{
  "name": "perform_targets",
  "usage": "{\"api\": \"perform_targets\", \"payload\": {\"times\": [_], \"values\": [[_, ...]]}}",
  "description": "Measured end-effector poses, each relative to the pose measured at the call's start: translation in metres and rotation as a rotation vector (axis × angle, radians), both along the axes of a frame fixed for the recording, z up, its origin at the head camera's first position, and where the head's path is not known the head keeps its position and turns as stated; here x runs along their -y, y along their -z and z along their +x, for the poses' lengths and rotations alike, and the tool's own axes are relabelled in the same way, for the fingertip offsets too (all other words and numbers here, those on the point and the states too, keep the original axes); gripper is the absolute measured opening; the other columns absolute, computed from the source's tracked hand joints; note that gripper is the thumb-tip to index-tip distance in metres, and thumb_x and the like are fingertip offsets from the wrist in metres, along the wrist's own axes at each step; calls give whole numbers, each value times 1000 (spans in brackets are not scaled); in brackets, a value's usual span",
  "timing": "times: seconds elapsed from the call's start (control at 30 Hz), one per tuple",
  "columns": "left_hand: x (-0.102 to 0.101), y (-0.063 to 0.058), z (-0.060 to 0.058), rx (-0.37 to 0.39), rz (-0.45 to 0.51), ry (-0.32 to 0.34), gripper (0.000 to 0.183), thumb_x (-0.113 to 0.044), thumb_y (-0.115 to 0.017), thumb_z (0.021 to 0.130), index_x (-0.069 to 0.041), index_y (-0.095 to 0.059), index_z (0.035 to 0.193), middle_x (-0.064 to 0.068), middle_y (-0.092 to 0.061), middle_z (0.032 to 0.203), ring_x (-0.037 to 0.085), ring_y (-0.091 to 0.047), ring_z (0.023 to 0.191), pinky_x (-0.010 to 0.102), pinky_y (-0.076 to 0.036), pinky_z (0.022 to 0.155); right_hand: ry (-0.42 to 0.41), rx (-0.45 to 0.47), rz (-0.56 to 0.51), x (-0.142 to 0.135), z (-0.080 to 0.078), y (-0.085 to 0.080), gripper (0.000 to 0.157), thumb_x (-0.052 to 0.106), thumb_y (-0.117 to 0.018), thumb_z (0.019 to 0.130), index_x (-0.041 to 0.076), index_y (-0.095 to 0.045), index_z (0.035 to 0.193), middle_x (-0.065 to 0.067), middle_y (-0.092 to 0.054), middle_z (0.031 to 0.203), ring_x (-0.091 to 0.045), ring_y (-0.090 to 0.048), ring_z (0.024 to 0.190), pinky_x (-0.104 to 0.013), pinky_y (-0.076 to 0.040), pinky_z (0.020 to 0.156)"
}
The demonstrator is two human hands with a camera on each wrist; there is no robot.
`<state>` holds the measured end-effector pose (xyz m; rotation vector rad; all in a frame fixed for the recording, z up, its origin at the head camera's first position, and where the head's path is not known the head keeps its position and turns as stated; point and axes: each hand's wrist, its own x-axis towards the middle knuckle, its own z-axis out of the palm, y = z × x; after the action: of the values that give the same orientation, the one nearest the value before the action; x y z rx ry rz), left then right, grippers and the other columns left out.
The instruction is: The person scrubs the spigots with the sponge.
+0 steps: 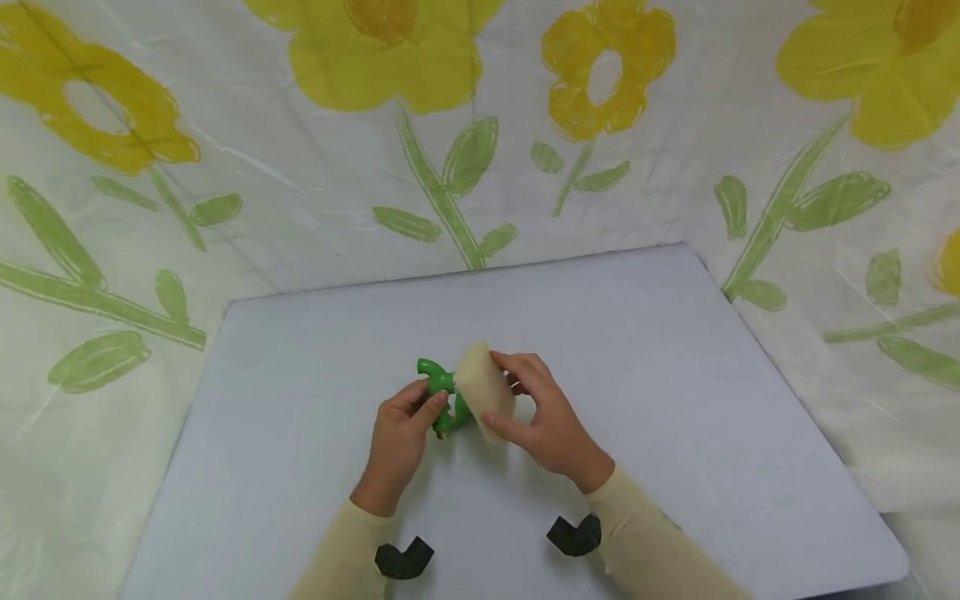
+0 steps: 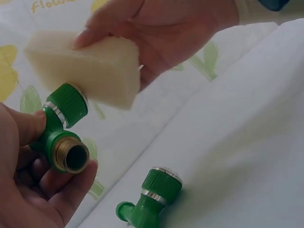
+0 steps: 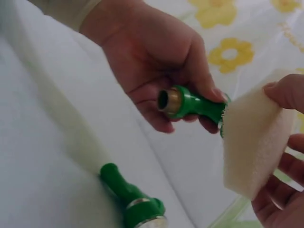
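Observation:
My left hand (image 1: 397,446) pinches a green tap (image 1: 438,379) by its body. Its ribbed knob and brass threaded inlet (image 2: 71,154) show in the left wrist view. With thumb and fingers, my right hand (image 1: 553,425) grips a cream sponge block (image 1: 487,392) by its edges. The sponge's face is right at the tap's knob, covering the end of it in the right wrist view. Below the hands, a second green tap (image 2: 154,197) lies on the white table, partly hidden by the sponge in the head view.
The white table (image 1: 637,333) spreads out under both hands, its far edge against a plastic sheet (image 1: 300,183) painted with yellow flowers. A black curved piece (image 1: 405,558) appears by the left sleeve, and another (image 1: 576,535) by the right sleeve.

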<state>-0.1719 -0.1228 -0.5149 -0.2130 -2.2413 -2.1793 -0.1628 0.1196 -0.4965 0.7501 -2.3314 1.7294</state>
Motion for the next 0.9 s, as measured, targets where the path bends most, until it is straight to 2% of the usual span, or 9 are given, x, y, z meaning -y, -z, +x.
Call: {"api": "perform_targets", "payload": {"times": [0.1, 0.2, 0.33, 0.43, 0.53, 0.67, 0.8, 0.9], "values": [[1, -1, 1, -20, -1, 45, 15, -10, -72, 106, 0, -78, 117, 18, -69, 103, 24, -64, 82, 29, -58, 64, 11, 11, -8, -2, -6, -5, 72, 14, -83, 99, 10, -50, 163, -5, -55, 145, -26, -57, 121, -47, -55, 100], [4, -1, 2, -45, 13, 80, 14, -7, -70, 107, 0, -77, 118, 24, -67, 106, 24, -66, 82, 30, -60, 64, -23, 94, -40, -7, -9, -4, 68, 12, -79, 102, 10, -49, 163, -5, -55, 145, -30, -58, 123, -47, -55, 102], [7, -3, 3, -64, 44, 50, 13, -5, -69, 107, 2, -75, 117, 28, -65, 102, 25, -70, 81, 31, -61, 64, -86, 161, -45, -7, -6, 2, 68, 9, -77, 102, 7, -48, 163, -7, -54, 144, -33, -57, 125, -50, -54, 105], [5, -4, 2, -59, 59, -1, 15, -7, -70, 108, 3, -75, 117, 24, -66, 98, 25, -71, 83, 30, -61, 66, -89, 109, -19, -3, -1, 3, 72, 10, -81, 100, 6, -47, 162, -7, -53, 146, -31, -56, 125, -51, -54, 104], [3, -2, 2, -50, 38, -15, 15, -9, -71, 108, 1, -76, 117, 17, -67, 100, 25, -71, 85, 29, -61, 67, -46, 14, 23, 1, 2, -2, 75, 12, -85, 96, 8, -48, 162, -6, -53, 146, -28, -55, 125, -48, -55, 102], [3, 1, 2, -70, -11, 40, 11, -8, -72, 107, -2, -77, 115, 14, -67, 100, 25, -67, 79, 29, -59, 63, -12, -44, 54, -1, -2, -11, 77, 11, -87, 94, 10, -51, 161, -4, -55, 144, -24, -54, 123, -47, -54, 98], [6, 0, 4, -100, 8, 110, 11, -6, -72, 106, -1, -77, 115, 16, -67, 99, 24, -63, 75, 30, -59, 60, -25, 29, 29, -7, -7, -13, 74, 10, -84, 97, 10, -49, 163, -4, -55, 145, -26, -56, 123, -50, -54, 101], [9, -1, 4, -108, 35, 131, 13, -7, -69, 108, 1, -76, 116, 18, -67, 99, 25, -67, 78, 31, -60, 61, -48, 89, 13, -10, -6, -10, 72, 11, -80, 100, 9, -47, 164, -5, -54, 145, -29, -57, 125, -54, -54, 105]]}}
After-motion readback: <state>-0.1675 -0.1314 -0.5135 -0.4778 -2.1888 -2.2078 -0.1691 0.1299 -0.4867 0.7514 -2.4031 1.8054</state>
